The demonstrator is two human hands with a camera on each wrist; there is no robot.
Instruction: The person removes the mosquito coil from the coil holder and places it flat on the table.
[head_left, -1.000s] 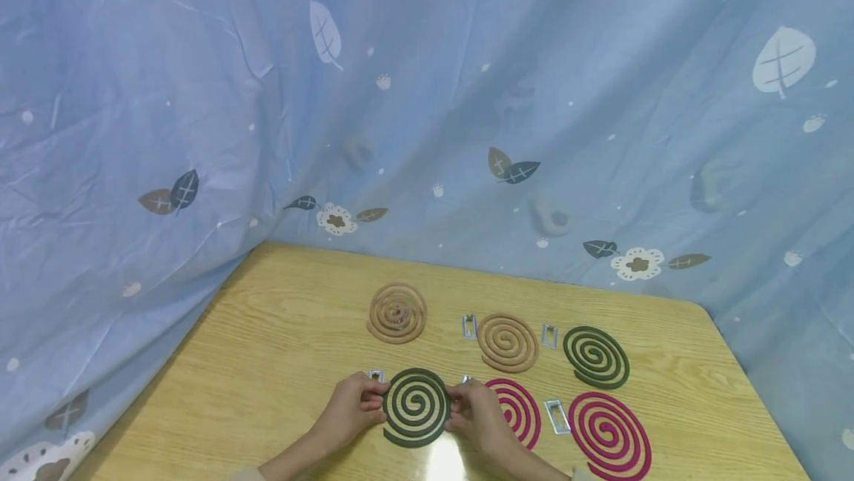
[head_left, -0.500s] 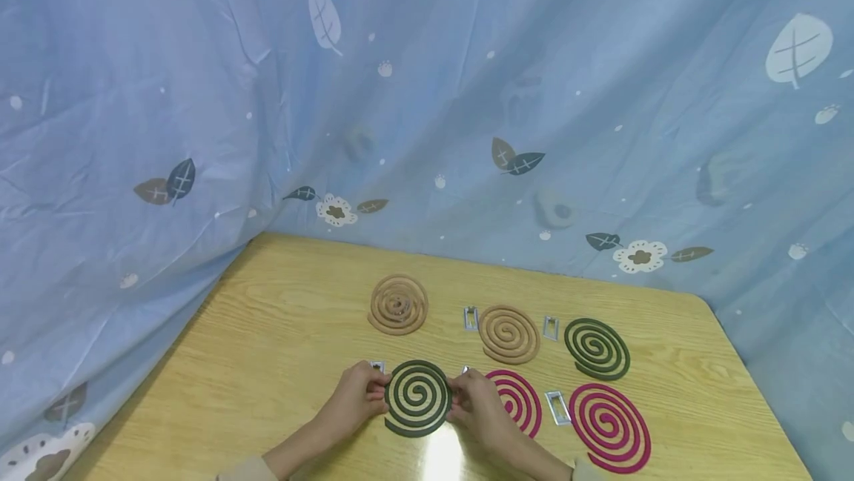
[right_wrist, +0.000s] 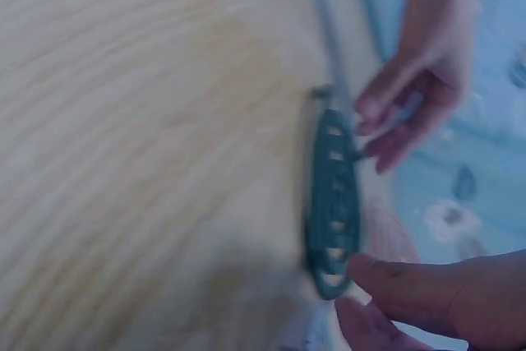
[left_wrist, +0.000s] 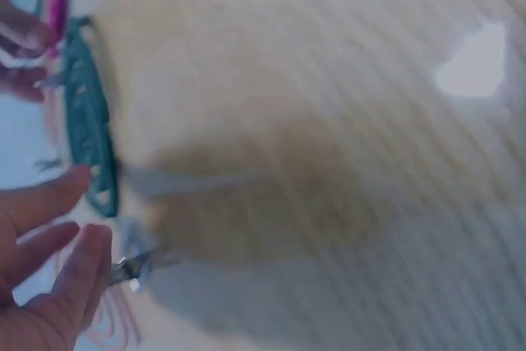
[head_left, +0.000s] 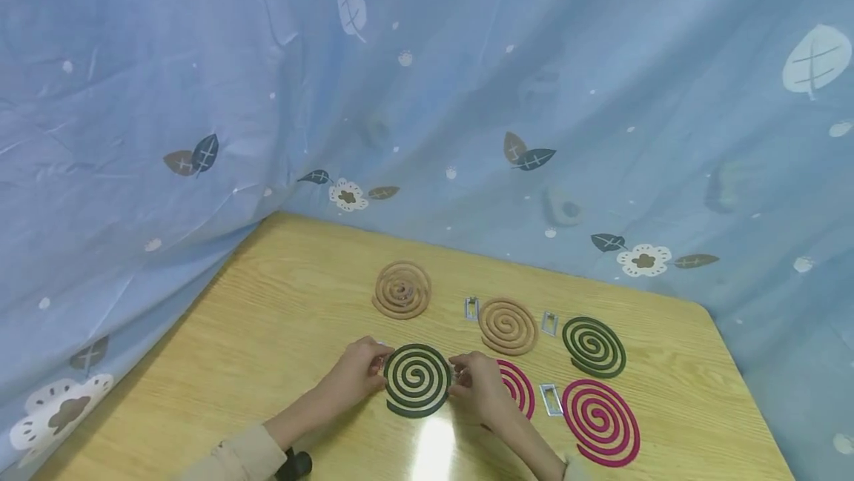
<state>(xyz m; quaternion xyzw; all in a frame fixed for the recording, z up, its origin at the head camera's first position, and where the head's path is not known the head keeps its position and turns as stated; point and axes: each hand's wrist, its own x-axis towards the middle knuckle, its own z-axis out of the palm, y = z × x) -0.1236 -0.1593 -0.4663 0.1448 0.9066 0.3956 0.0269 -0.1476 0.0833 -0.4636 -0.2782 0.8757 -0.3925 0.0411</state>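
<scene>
A dark green mosquito coil [head_left: 417, 380] lies flat near the table's front, between both hands. My left hand [head_left: 352, 375] is at its left edge, thumb and fingers spread apart. In the left wrist view one fingertip overlaps the coil [left_wrist: 90, 121], and a small metal stand [left_wrist: 131, 269] shows by the other fingers. At the coil's right edge my right hand [head_left: 482, 388] has its thumb and fingers parted. The right wrist view has that thumb beside the coil [right_wrist: 335, 203]; actual contact is unclear. A pink coil [head_left: 517, 385] is partly hidden behind the right hand.
Farther back lie a tan coil [head_left: 508, 327], another tan coil [head_left: 402, 290] with something small on its centre, and a second green coil [head_left: 594, 347]. A pink coil [head_left: 601, 422] is at right. Metal stands [head_left: 471, 308] lie between coils on the wooden table [head_left: 300, 303]. Blue cloth [head_left: 434, 95] encloses it.
Both hands pinched the green coil's edges earlier; now their fingers have spread apart beside it. The head view has shifted slightly, and more of the left sleeve shows.
</scene>
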